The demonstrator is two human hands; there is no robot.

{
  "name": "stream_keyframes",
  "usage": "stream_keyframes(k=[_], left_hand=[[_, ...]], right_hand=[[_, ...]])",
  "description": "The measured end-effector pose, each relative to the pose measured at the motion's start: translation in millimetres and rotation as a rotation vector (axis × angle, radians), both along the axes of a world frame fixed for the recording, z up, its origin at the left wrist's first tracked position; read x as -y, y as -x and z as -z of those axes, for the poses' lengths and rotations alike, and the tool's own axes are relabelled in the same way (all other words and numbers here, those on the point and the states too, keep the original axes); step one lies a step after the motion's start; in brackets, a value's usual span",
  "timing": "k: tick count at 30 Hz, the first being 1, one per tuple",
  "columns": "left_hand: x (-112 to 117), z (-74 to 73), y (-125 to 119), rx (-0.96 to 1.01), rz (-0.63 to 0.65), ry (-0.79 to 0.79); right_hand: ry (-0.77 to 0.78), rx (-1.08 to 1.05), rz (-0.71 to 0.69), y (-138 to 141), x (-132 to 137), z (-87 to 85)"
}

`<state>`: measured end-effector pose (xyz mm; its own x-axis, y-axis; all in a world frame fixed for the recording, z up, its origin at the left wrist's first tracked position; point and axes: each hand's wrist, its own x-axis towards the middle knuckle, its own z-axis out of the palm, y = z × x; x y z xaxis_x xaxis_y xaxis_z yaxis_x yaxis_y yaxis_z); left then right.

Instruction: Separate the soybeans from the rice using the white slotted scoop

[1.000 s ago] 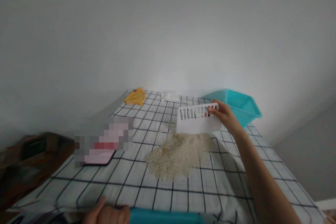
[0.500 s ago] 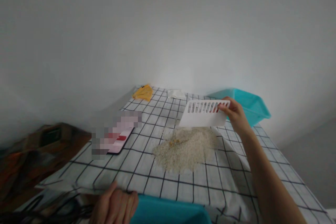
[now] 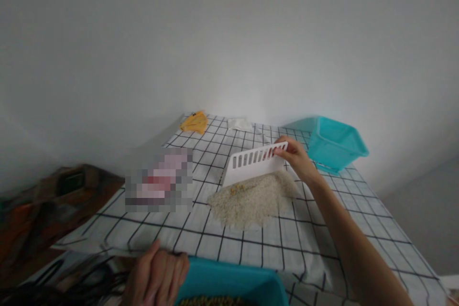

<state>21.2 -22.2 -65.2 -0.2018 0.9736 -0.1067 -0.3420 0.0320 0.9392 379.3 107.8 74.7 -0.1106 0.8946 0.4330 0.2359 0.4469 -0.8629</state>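
My right hand (image 3: 297,157) pinches a white slotted plastic board (image 3: 253,170) by its right end. The board leans with its lower edge at the far side of a pile of pale, rice-like grains (image 3: 251,208); a few yellow bits (image 3: 236,189) lie among them. Below the table's front edge, my left hand (image 3: 159,272) is closed over the left rim of a teal bin (image 3: 233,275). Small yellowish-brown pieces (image 3: 215,300) show at the bottom of that bin. The left fingertips are partly hidden.
A second teal bin (image 3: 333,150) stands at the right rear of the checked tablecloth (image 3: 172,234). A yellow cloth (image 3: 194,123) and a white cloth or paper (image 3: 240,124) lie at the back. On the left is a blurred-out pink device (image 3: 163,174). Dark cables (image 3: 95,279) hang at lower left.
My right hand has brought the board left and down to the far edge of the pile, tilting it. Pieces inside the front bin now show. My left hand stays on the rim.
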Motion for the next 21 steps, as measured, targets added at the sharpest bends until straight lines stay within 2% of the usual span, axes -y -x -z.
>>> stream_keyframes(k=[3, 6, 10, 17, 21], left_hand=[[-7.0, 2.8, -2.1, 0.016, 0.021, 0.086], [-8.9, 4.2, -2.4, 0.004, -0.015, 0.141], [-6.3, -0.1, -1.1, 0.011, -0.049, 0.19], [-4.3, -12.3, -8.1, 0.109, 0.01, 0.179], [-24.2, -12.6, -20.2, 0.139, 0.038, 0.153]], right_hand=[[0.066, -0.044, -0.02, 2.6, -1.6, 1.7], [0.083, -0.086, -0.011, 2.4, -4.1, 6.3], [0.093, -0.131, -0.015, 3.7, -6.5, 11.5], [0.107, -0.164, -0.039, 8.9, -7.6, 13.0], [0.096, -0.151, -0.069, 8.5, -8.5, 13.0]])
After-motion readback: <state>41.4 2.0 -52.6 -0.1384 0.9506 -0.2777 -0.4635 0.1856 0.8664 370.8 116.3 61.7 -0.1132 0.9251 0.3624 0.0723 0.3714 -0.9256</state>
